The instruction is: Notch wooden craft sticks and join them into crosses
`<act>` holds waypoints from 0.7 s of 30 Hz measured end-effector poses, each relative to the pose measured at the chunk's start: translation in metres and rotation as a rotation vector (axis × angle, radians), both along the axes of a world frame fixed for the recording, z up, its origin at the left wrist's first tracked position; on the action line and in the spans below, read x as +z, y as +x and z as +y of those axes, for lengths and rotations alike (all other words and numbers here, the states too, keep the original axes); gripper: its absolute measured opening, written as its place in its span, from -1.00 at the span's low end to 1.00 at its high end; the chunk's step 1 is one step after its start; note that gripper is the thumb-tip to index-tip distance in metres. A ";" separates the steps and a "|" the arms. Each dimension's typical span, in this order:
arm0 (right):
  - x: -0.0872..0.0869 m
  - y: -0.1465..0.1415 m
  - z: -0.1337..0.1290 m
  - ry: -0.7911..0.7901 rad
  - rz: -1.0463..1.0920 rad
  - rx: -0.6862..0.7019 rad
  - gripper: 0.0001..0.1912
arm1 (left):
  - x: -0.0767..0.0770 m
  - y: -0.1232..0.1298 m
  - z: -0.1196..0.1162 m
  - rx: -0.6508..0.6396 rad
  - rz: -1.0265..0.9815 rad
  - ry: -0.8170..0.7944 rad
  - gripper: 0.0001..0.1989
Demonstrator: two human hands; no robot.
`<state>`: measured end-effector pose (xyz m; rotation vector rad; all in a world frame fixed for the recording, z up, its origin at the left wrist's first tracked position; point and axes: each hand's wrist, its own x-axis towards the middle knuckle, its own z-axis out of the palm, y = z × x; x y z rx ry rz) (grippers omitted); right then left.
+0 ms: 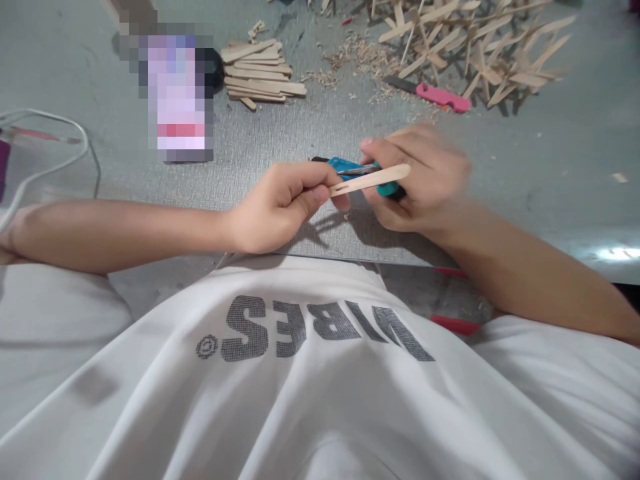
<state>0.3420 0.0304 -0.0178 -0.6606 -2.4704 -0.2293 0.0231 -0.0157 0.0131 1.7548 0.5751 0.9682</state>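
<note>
My left hand (285,207) pinches the near end of a wooden craft stick (380,177) between thumb and fingers. The stick points up to the right, with a small dark slot close to my thumb. My right hand (420,173), slightly blurred, is closed round a hand tool with teal-and-black handles (387,189). Its slim metal tip (356,171) lies just behind the stick, pointing towards my left fingers. Whether the tip touches the stick I cannot tell. Beyond both hands a blue object (343,164) with a black end is partly hidden.
Loose craft sticks (480,47) lie heaped at the back right, beside wood shavings (365,60) and a pink-handled knife (443,97). More sticks (260,72) are gathered near a round black object (210,70) and a pixelated upright item (177,93). A white cable (83,137) curves at left.
</note>
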 end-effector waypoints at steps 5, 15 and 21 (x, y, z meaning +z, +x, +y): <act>-0.006 -0.010 -0.008 -0.113 0.045 -0.040 -0.29 | 0.004 0.008 -0.010 -0.023 -0.096 -0.130 -0.24; -0.005 -0.013 -0.009 -0.015 0.130 0.025 -0.64 | 0.005 0.005 -0.009 -0.079 -0.119 -0.257 -0.24; -0.002 -0.006 -0.008 -0.055 0.108 0.046 -0.69 | 0.007 0.004 -0.010 -0.095 -0.093 -0.256 -0.24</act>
